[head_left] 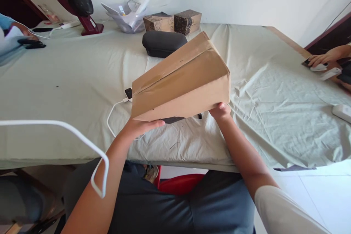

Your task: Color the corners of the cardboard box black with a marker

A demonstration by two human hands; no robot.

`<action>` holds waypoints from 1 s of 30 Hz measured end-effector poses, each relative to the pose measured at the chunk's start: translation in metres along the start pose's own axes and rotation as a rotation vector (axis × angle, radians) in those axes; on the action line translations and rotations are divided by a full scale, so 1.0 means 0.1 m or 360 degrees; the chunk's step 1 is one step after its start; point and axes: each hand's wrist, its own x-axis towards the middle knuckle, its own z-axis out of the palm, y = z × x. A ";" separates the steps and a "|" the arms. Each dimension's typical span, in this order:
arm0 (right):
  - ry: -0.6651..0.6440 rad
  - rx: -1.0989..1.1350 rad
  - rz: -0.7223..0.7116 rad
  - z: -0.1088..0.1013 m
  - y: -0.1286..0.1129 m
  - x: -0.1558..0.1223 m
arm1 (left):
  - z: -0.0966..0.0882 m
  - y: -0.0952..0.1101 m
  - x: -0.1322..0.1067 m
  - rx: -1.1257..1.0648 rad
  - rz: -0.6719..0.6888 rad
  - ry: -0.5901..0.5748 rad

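Both my hands hold a brown cardboard box [181,80] tilted above the cloth-covered table, its right end higher than its left. A taped seam runs along its upper face. My left hand [139,127] grips the lower left corner, thumb along the bottom edge. Under the lower right corner, my right hand [221,111] is closed on the box, with most of its fingers hidden behind it. A dark patch [173,120] shows at the box's underside. Just left of the box lies a small black device [128,93] by a white cable [111,117].
Behind the box sit a black zip case [163,43], two patterned boxes [159,22], [188,21] and a plastic basket [127,22]. A fan [91,27] stands back left. Other people's hands [26,31], [329,55] are at both sides. A white cord [68,128] crosses the near left.
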 end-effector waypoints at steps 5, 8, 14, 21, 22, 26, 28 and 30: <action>-0.0122 -0.0043 -0.0092 0.03 -0.08 0.05 | -0.13 -0.06 0.10 -0.0064 0.0638 0.0045; -0.0309 -0.0236 -0.0052 -0.01 -0.15 0.10 | -0.14 0.05 0.05 0.0293 0.0507 -0.0034; -0.0546 -0.0399 0.0067 -0.08 -0.24 0.14 | -0.13 0.14 -0.04 0.0997 0.0484 0.0238; -0.0781 -0.0648 0.0099 -0.11 -0.18 0.11 | -0.10 0.05 -0.04 0.1390 0.0592 0.0383; -0.0791 -0.0678 0.0084 -0.11 -0.18 0.10 | -0.10 0.05 -0.05 0.1420 0.0601 0.0409; -0.0743 -0.0780 -0.0023 -0.08 -0.21 0.07 | -0.10 0.04 -0.07 0.1377 0.0589 0.0384; -0.0670 -0.0826 -0.0088 -0.07 -0.22 0.06 | -0.09 0.05 -0.06 0.1113 0.0536 0.0321; -0.0604 -0.0869 -0.0181 -0.06 -0.24 0.06 | -0.09 0.07 -0.04 0.0709 0.0402 0.0296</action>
